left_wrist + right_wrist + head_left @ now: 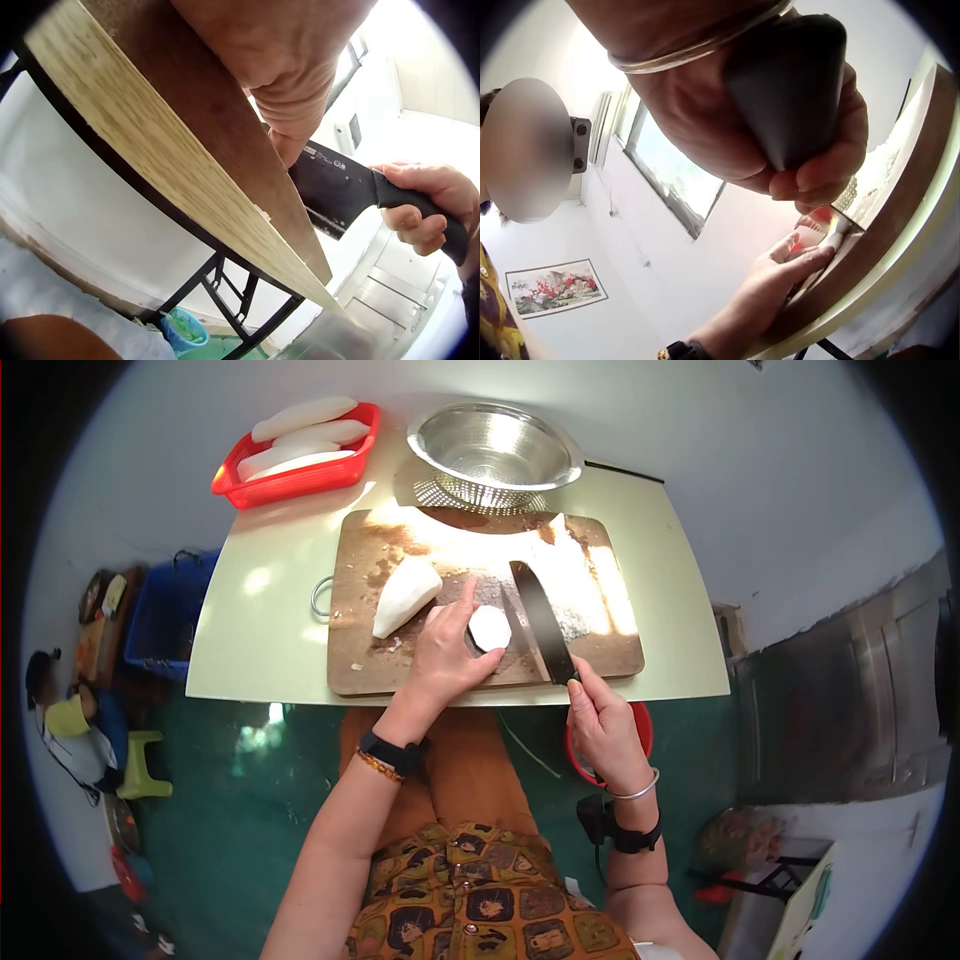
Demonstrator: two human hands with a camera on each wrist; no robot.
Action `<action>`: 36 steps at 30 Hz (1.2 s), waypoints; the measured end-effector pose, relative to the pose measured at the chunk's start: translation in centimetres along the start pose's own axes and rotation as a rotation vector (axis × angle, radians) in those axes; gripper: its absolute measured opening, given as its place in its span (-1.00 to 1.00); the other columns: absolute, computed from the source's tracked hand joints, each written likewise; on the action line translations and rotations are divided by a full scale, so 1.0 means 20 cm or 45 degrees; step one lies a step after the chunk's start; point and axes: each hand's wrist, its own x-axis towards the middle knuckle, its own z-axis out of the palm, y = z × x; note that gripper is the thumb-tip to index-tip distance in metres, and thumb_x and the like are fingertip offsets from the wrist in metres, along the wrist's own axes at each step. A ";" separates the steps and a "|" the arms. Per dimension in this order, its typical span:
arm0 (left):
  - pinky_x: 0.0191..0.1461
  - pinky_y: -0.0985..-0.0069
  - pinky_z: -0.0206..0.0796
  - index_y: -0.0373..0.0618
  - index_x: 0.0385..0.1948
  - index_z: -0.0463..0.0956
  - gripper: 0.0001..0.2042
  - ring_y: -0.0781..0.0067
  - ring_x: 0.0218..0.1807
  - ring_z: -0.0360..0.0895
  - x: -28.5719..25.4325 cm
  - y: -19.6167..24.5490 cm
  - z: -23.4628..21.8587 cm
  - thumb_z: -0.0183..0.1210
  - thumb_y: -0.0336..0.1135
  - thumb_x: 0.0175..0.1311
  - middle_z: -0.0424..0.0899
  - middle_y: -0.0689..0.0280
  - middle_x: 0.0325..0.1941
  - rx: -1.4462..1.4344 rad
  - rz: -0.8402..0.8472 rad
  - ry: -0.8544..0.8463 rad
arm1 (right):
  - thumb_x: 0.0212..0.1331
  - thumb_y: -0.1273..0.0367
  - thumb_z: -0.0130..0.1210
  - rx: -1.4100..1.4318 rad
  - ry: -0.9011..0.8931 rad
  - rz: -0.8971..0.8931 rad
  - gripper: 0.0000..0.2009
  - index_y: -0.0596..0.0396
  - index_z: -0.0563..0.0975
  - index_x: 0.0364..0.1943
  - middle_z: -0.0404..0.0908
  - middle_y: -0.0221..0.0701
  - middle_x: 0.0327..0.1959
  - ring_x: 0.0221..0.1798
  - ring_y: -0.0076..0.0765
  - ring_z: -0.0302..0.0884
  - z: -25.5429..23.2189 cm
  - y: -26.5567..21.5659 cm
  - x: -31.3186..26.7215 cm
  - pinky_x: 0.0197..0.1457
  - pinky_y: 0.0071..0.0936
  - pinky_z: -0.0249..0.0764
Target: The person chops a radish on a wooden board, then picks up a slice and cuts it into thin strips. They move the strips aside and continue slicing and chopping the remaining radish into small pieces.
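On the wooden cutting board [590,657], my left hand [446,650] holds a short piece of peeled white root vegetable [491,629] between thumb and fingers. Its round, pale cut face points up in the head view. Just right of it stands the dark blade of a kitchen knife [541,616], apart from the piece. My right hand [606,722] grips the knife's black handle [420,210], fingers wrapped round it in the left wrist view. A bigger, tapered white piece [408,595] lies on the board left of my left hand.
Behind the board, a perforated steel colander [494,445] stands on the pale table [680,645]. A red plastic basket [300,487] with several long white roots sits at the back left. Under the table's front edge is a red tub [640,732]. Another person [75,725] sits far left.
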 end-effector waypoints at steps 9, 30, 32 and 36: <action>0.10 0.29 0.36 -0.26 0.04 0.51 -0.42 0.09 0.02 0.49 0.00 0.02 0.01 0.39 -0.28 -0.14 0.57 0.09 0.01 0.119 0.046 -0.077 | 0.35 0.41 -0.02 -0.106 0.102 -0.303 -0.61 0.22 0.35 0.22 0.58 0.11 -0.29 -0.18 0.26 0.56 0.01 0.04 0.01 -0.17 -0.17 0.50; 0.07 0.35 0.34 -0.22 -0.24 0.59 -0.74 0.17 -0.02 0.50 0.03 0.08 0.01 0.31 -0.49 -0.04 0.59 0.18 -0.09 0.134 0.213 -0.192 | 0.27 0.45 0.05 -0.345 0.051 -0.326 -0.56 0.14 0.34 0.25 0.45 -0.18 -0.53 -0.47 0.00 0.49 0.07 0.03 -0.08 -0.40 -0.17 0.46; 0.10 0.29 0.32 -0.25 -0.25 0.57 -0.73 0.10 0.00 0.49 0.03 0.08 0.02 0.31 -0.49 -0.05 0.58 0.15 -0.09 0.114 0.209 -0.193 | 0.27 0.45 0.05 -0.364 0.070 -0.331 -0.56 0.14 0.34 0.25 0.45 -0.18 -0.53 -0.47 0.00 0.48 0.08 0.04 -0.08 -0.40 -0.16 0.46; 0.11 0.25 0.31 -0.26 -0.25 0.56 -0.73 0.07 -0.01 0.49 0.03 0.07 0.02 0.31 -0.49 -0.06 0.57 0.13 -0.09 0.103 0.212 -0.197 | 0.28 0.44 0.05 -0.377 0.075 -0.322 -0.56 0.14 0.34 0.25 0.45 -0.18 -0.53 -0.47 0.00 0.49 0.08 0.04 -0.08 -0.40 -0.16 0.46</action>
